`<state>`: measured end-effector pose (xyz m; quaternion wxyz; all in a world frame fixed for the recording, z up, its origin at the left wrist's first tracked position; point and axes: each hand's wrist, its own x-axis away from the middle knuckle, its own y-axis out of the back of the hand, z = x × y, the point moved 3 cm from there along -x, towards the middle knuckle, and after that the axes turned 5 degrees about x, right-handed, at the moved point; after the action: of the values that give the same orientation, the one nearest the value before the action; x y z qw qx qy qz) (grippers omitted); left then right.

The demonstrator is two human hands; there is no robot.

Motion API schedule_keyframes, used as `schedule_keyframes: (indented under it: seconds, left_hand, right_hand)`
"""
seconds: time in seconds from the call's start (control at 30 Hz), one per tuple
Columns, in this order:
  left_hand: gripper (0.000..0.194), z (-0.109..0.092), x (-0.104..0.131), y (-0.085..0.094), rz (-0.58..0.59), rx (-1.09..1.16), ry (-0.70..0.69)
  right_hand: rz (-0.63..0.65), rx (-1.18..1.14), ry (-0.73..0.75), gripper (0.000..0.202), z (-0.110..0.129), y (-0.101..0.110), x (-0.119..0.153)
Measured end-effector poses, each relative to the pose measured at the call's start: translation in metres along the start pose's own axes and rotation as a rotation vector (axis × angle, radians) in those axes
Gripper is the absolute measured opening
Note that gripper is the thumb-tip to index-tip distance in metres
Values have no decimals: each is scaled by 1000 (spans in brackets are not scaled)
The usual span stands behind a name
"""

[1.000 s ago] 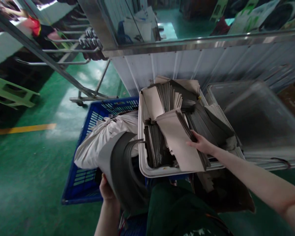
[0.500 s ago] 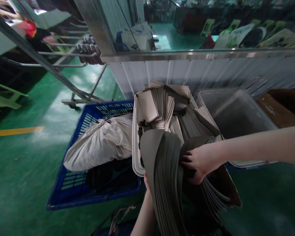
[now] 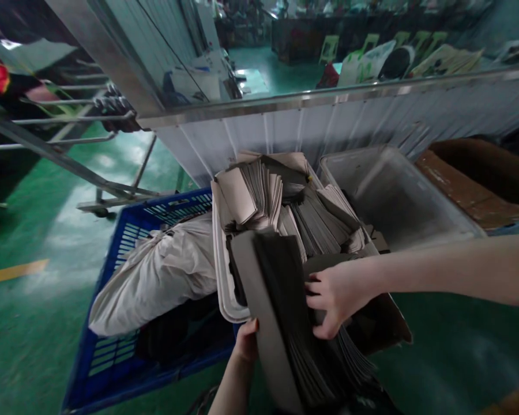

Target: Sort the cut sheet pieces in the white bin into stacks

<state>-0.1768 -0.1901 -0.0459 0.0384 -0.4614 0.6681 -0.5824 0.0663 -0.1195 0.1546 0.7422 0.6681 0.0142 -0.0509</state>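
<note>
Sheets (image 3: 281, 323) fill your left hand (image 3: 246, 340) at six o'clock — gripped by the edge — while your right hand (image 3: 333, 297) clasps more sheets, just below the white tub (image 3: 233, 305).

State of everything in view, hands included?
Left hand: gripping grey sheets
Right hand: fingers curled, at the sheets
Grey sheets: stacked, bent, held up
White tub: open, full
Clear tub: open
Blue basket: open, sack inside
Cloth sack: bunched, lying down
Cardboard box: open
</note>
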Motion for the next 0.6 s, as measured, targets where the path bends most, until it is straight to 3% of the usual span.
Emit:
schedule_keyframes:
  seconds: [0.1, 0.2, 0.37, 0.5, 0.6]
  left_hand:
    - [46, 10, 3, 11, 7, 31, 97]
    - [47, 20, 2, 17, 20, 96, 138]
    - [50, 28, 8, 18, 9, 177, 38]
    - [46, 13, 25, 16, -23, 161, -61]
    - [43, -10, 46, 17, -92, 81, -140]
  right_hand:
    - [12, 130, 61, 28, -1, 8, -4]
    - [-48, 109, 52, 26, -2, 1, -7]
    - [-140, -23, 13, 21, -14, -13, -17]
    - [-181, -91, -53, 22, -26, -21, -25]
    - [-315, -155, -277, 28, -27, -49, -29]
